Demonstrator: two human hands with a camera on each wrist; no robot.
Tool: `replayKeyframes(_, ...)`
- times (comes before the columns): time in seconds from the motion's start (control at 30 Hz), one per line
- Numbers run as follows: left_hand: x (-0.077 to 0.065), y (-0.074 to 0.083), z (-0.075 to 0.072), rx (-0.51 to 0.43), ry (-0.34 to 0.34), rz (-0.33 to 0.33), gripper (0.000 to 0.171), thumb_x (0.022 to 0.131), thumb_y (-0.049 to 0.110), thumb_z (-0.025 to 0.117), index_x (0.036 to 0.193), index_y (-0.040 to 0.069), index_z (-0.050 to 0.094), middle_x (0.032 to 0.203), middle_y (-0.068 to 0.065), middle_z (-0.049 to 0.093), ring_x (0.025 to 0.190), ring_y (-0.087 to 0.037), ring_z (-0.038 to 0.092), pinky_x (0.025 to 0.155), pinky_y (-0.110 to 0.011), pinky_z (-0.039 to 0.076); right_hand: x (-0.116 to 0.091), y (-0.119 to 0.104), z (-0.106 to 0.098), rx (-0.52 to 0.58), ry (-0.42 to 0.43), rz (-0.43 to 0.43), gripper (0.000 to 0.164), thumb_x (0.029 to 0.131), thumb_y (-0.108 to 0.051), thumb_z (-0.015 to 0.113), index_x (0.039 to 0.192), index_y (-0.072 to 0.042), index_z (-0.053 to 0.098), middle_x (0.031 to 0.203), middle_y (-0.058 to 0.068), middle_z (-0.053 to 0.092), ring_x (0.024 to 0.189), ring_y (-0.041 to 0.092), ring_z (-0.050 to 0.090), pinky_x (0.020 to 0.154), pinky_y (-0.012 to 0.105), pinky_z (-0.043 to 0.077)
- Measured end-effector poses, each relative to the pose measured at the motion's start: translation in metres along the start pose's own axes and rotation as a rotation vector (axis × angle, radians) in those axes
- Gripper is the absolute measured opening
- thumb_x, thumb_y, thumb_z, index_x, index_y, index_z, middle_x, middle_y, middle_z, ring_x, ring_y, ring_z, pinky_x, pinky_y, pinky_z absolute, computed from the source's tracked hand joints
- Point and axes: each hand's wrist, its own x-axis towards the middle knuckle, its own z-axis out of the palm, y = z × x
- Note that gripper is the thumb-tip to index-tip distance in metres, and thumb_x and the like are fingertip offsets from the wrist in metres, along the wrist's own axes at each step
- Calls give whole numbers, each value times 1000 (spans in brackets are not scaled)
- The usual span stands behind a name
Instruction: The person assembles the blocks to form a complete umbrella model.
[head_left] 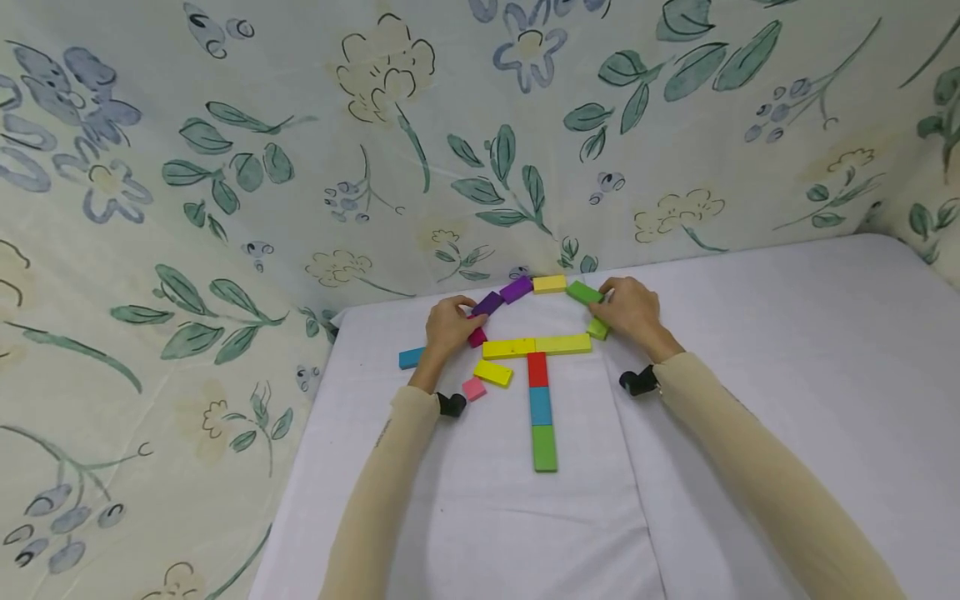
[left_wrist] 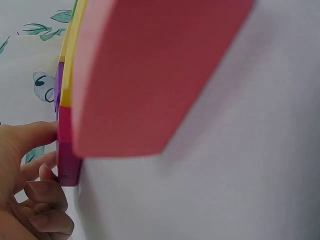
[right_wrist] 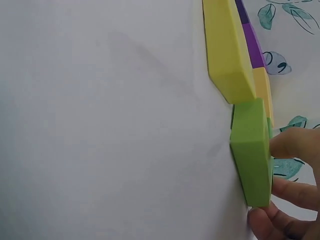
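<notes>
Colored blocks lie on a white cloth in an arch above a T shape. My left hand (head_left: 448,325) pinches the magenta block (head_left: 477,337) at the arch's left end, beside the dark purple block (head_left: 488,303). At the right side, my right hand (head_left: 628,310) has thumb and finger on either side of the green block's (head_left: 583,292) end. Just below it lies a light green block (head_left: 597,328), close to the thumb. A purple block (head_left: 516,289) and an orange-yellow block (head_left: 550,284) form the arch's top.
Two yellow blocks (head_left: 510,349) make the T's bar; red (head_left: 537,369), blue (head_left: 541,406) and green blocks form its stem. A loose yellow block (head_left: 493,373), pink block (head_left: 474,389) and blue block (head_left: 411,358) lie at left. A floral cloth (head_left: 450,225) stands behind.
</notes>
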Motion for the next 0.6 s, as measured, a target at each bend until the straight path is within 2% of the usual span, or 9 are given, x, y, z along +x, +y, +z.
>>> replayKeyframes(0.17, 2, -6, 2, -72, 15, 13, 34, 89, 33, 82, 116, 14, 78, 78, -6, 59, 74, -21, 51, 67, -27, 36, -1, 4, 2, 57, 21, -8, 48, 96, -29, 68, 129, 4, 65, 113, 25, 64, 98, 35, 58, 83, 47, 47)
replayKeyframes(0.4, 5, -11, 4, -91, 20, 55, 32, 91, 32, 81, 120, 18, 79, 102, -13, 69, 96, -28, 58, 83, -35, 43, -2, 9, 7, 147, 49, -64, 43, 97, -25, 68, 134, -4, 65, 114, 24, 63, 98, 35, 56, 81, 43, 42)
replayKeyframes(0.6, 7, -12, 5, -121, -10, 78, 29, 93, 30, 79, 120, 19, 79, 110, -12, 72, 99, -27, 58, 81, -31, 40, -2, 11, 8, 155, 74, -99, 42, 97, -23, 68, 134, -4, 66, 115, 24, 63, 94, 34, 56, 77, 38, 39)
